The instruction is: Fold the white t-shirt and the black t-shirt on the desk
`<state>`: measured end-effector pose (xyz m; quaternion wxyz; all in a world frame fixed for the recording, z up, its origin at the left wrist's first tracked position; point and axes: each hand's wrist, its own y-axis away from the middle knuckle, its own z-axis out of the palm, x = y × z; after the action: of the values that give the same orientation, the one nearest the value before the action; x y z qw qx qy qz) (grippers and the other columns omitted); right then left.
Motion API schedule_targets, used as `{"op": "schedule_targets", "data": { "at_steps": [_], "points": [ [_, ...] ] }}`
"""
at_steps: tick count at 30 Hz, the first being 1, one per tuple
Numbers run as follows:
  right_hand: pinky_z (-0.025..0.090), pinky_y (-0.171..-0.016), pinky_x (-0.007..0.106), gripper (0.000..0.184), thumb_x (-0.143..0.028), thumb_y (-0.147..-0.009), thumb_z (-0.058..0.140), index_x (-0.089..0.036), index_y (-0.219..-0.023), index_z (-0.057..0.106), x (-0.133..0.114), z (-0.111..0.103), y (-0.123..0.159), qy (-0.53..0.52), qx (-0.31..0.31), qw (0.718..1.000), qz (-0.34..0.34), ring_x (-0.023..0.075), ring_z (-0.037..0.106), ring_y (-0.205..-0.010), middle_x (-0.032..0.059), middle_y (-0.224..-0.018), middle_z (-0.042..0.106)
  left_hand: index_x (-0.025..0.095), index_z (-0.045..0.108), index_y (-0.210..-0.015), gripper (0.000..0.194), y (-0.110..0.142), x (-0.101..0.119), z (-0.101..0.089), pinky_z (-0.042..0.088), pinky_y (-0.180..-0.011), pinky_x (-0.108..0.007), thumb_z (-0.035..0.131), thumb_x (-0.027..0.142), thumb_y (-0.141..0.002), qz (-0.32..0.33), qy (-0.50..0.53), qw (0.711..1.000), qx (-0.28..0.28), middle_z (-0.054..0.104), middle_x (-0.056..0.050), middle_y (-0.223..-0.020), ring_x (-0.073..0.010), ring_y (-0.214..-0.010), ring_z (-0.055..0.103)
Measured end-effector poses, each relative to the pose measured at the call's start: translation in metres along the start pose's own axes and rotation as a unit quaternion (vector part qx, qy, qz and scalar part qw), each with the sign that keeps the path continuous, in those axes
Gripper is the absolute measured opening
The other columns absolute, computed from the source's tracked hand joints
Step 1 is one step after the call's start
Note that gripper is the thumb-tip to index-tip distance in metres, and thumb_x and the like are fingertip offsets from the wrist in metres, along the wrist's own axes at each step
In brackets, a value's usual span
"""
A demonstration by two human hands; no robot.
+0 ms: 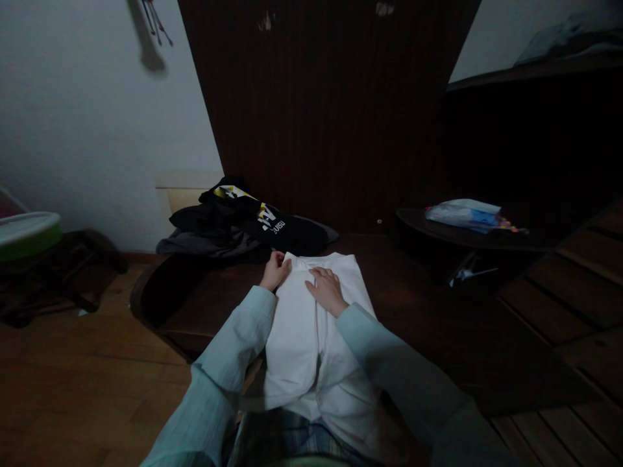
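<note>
A white garment [302, 337] lies lengthwise on a dark wooden table [418, 311], its near end hanging over the edge toward me. My left hand [275, 270] pinches the garment's far left corner. My right hand [327, 290] rests flat on the cloth just below its far edge, fingers together and pressing down. Both arms wear pale blue sleeves.
A heap of dark clothes with yellow and white print [243, 227] sits on the table just beyond the white garment. A round dark side table [438, 227] to the right carries a plastic-wrapped packet [462, 214]. A green-rimmed basin [26, 233] stands at the far left.
</note>
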<state>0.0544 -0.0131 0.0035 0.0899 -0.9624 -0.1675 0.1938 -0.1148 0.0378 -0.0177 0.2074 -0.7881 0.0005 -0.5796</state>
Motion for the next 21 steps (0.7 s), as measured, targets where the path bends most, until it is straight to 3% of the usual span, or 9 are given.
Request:
{"op": "schedule_targets", "data": {
  "at_steps": [5, 10, 15, 18, 21],
  "points": [
    [0.03, -0.088, 0.034, 0.038, -0.031, -0.08, 0.043, -0.017, -0.114, 0.052, 0.0, 0.001, 0.0, -0.009, 0.004, 1.0, 0.002, 0.0216, 0.042, -0.107, 0.0059, -0.121, 0.051, 0.019, 0.043, -0.09, 0.03, 0.0, 0.001, -0.001, 0.042, -0.069, -0.025, 0.055, 0.011, -0.063, -0.03, 0.07, 0.997, -0.021, 0.058, 0.0, -0.078, -0.0113, -0.07, 0.055],
    [0.031, -0.089, 0.034, 0.039, -0.032, -0.079, 0.044, -0.017, -0.114, 0.053, 0.001, 0.001, 0.0, -0.014, 0.007, 1.0, 0.0, 0.0215, 0.043, -0.107, 0.0058, -0.12, 0.052, 0.019, 0.045, -0.074, 0.016, 0.0, 0.0, -0.004, 0.04, -0.066, -0.022, 0.05, 0.009, -0.062, -0.01, 0.039, 0.999, -0.008, 0.052, 0.005, -0.068, -0.0093, -0.066, 0.051],
    [0.03, -0.089, 0.034, 0.039, -0.032, -0.079, 0.044, -0.017, -0.114, 0.053, 0.003, 0.003, 0.0, -0.018, 0.008, 1.0, -0.001, 0.0216, 0.042, -0.107, 0.0059, -0.12, 0.052, 0.018, 0.051, -0.066, 0.008, -0.001, 0.001, -0.004, 0.038, -0.061, -0.022, 0.05, 0.011, -0.061, -0.014, -0.013, 0.999, -0.051, 0.046, 0.007, -0.056, -0.0092, -0.056, 0.045],
    [0.03, -0.09, 0.034, 0.038, -0.031, -0.079, 0.044, -0.017, -0.113, 0.053, 0.003, 0.004, 0.0, -0.018, 0.008, 1.0, 0.001, 0.0212, 0.042, -0.107, 0.0055, -0.12, 0.052, 0.017, 0.058, -0.069, 0.015, 0.001, 0.008, -0.005, 0.04, -0.067, -0.024, 0.051, 0.011, -0.057, -0.023, -0.003, 0.997, -0.077, 0.056, 0.003, -0.064, -0.0119, -0.065, 0.051],
    [0.03, -0.09, 0.034, 0.037, -0.031, -0.079, 0.044, -0.018, -0.113, 0.054, 0.004, 0.005, -0.001, -0.017, 0.01, 1.0, 0.004, 0.021, 0.042, -0.107, 0.005, -0.121, 0.052, 0.017, 0.064, -0.078, 0.026, 0.005, 0.018, -0.008, 0.04, -0.079, -0.026, 0.051, 0.01, -0.056, -0.022, 0.052, 0.993, -0.108, 0.064, -0.001, -0.085, -0.0158, -0.082, 0.056]
  ]
}}
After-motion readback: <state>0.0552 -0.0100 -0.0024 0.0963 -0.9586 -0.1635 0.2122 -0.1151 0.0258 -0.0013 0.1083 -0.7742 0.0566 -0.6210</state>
